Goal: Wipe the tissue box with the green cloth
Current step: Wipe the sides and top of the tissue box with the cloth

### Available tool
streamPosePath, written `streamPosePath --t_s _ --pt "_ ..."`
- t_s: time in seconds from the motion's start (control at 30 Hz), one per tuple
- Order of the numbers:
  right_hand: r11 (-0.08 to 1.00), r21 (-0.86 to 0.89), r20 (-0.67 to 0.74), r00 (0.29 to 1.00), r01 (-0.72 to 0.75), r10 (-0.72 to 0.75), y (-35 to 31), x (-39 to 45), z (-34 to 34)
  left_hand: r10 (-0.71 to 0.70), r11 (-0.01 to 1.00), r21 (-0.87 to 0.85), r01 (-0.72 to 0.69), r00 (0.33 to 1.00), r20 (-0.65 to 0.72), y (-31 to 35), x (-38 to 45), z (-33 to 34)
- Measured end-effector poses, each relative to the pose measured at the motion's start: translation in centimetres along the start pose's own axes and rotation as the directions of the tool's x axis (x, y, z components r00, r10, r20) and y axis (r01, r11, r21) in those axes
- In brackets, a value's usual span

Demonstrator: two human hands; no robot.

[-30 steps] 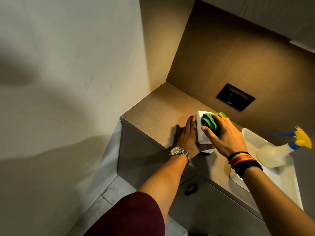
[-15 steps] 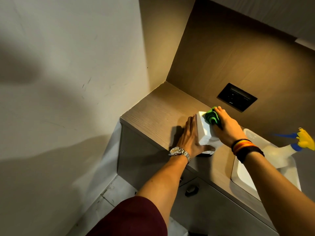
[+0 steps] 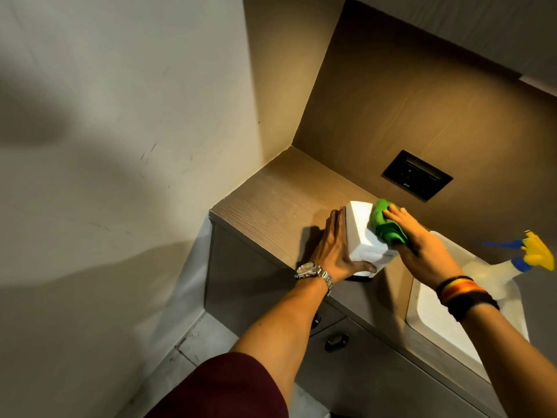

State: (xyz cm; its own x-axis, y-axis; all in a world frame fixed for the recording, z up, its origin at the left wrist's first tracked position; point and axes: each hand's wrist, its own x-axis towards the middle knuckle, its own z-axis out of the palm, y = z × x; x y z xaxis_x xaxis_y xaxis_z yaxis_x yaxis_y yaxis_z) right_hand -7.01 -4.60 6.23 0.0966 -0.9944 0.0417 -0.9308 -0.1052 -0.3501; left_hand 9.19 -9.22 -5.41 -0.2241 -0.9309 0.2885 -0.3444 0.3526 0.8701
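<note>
A white tissue box stands on the wooden countertop near its front edge. My left hand lies flat against the box's left side with the thumb wrapped round its near corner, holding it steady. My right hand presses a crumpled green cloth onto the right part of the box top. The box's right side is hidden behind that hand and the cloth.
A white tray sits on the counter to the right, with a spray bottle with a yellow and blue trigger lying in it. A black socket panel is set in the back wall. A plain wall borders the counter on the left; drawers with dark knobs are below.
My right hand slid the green cloth across the box top, first to the far edge and then back along the right side. My left hand kept its hold on the box.
</note>
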Motion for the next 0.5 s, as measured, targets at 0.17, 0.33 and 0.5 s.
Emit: streamPosePath --t_s 0.17,0.33,0.5 --pt "0.998 0.008 -0.047 0.997 -0.066 0.067 -2.0 4.7 1.2 0.008 1.0 0.026 -0.008 1.0 -0.012 0.3 0.4 -0.2" --pt "0.994 0.087 -0.03 0.998 0.066 -0.064 -2.6 2.0 1.5 0.008 0.999 0.039 -0.011 0.998 0.062 -0.5 0.3 0.2" --pt "0.975 0.22 0.043 0.998 0.043 -0.054 0.1 -2.0 -0.4 -0.039 0.998 0.06 0.036 0.998 0.048 -0.5 0.0 0.2"
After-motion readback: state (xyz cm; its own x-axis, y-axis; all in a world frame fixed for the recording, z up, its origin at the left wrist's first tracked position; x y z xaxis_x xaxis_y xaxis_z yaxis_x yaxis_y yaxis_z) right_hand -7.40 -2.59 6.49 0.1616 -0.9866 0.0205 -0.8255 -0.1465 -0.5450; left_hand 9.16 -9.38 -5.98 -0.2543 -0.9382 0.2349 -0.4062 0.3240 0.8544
